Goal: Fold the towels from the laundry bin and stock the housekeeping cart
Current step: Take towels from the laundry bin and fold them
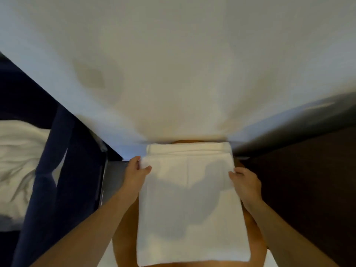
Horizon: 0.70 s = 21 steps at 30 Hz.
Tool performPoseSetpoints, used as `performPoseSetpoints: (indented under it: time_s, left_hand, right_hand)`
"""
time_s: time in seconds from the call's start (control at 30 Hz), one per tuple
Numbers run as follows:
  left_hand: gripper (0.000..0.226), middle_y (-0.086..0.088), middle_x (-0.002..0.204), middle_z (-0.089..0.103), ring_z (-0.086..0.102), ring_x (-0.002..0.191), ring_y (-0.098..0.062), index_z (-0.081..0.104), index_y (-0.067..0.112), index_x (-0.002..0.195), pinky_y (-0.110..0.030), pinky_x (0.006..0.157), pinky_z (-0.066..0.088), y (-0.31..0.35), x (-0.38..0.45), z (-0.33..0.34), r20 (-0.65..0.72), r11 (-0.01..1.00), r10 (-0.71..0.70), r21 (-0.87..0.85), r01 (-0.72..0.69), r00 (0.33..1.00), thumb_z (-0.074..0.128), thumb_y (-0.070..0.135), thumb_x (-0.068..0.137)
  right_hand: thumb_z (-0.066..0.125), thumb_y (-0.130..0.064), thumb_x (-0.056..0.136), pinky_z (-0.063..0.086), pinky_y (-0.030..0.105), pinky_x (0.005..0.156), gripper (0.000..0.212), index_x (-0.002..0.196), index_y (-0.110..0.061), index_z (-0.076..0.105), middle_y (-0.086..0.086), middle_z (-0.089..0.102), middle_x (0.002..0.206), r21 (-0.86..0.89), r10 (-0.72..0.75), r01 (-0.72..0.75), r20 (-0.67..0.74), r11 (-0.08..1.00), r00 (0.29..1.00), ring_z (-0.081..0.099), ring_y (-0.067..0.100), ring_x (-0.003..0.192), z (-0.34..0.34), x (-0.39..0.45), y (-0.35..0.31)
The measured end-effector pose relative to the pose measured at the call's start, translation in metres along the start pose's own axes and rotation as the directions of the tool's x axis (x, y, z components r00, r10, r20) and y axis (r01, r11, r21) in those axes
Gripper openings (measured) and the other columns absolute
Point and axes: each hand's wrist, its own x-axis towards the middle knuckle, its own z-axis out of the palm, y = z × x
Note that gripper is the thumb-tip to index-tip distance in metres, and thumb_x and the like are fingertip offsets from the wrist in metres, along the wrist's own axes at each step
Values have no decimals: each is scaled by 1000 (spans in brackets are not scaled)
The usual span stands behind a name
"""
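At the middle of the view, both hands hold one folded white towel (190, 205) by its far corners. The left hand (135, 173) pinches the left edge, thumb on top of the cloth and fingers curled over the corner. The right hand (245, 183) grips the right edge, its fingers wrapped round the side of the cloth and partly hidden under it. Both forearms reach in from the bottom corners of the view.

The towel lies flat as a long rectangle running away from the person, with a thicker folded band across its far end. It rests on a tan, rounded surface (125, 228) that shows along both its sides; what that surface is cannot be told. A soft grey shadow falls across the middle of the cloth.

Just beyond the far end of the towel a large white wall or panel (173, 64) fills the upper part of the view, blurred and with a faint darker patch on it.

To the left stands a dark blue laundry bin (63, 170) with a metal frame, and crumpled white towels (19, 160) lie inside it. To the right is a dark brown surface (308, 180), close beside the right hand, under a grey sloping edge.
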Motion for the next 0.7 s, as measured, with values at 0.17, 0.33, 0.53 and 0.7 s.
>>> performPoseSetpoints:
  time_s: [0.17,0.33,0.53,0.7]
  left_hand:
    - [75,2,134,66,68,113,-19,51,36,144,-47,91,59,-96,-4,-28,132,981,-166,127,150,977,86,31,78]
    - [71,1,131,64,64,114,-21,47,29,143,-48,102,53,-113,-76,-24,138,938,-342,116,328,930,83,31,82]
    - [61,5,124,64,62,113,-21,52,32,134,-46,101,53,-141,-133,-18,17,903,-425,79,422,905,79,44,81]
    - [59,2,128,62,59,122,-27,54,26,132,-51,104,52,-177,-164,-7,-112,891,-451,-109,440,886,82,35,81]
  right_hand:
    - [65,-28,97,44,42,103,46,139,-12,57,14,58,138,-192,-29,37,44,981,999,55,35,125,27,-43,69]
    - [69,-33,94,47,41,94,49,137,-14,55,10,61,131,-15,178,-177,45,984,983,56,28,109,27,-73,116]
    - [72,-48,86,56,51,93,48,124,-20,63,0,65,115,88,200,-216,167,972,966,62,29,105,22,-86,170]
    - [69,-37,89,62,37,72,33,119,-27,60,-5,65,117,433,246,-389,350,813,904,64,25,105,14,-92,193]
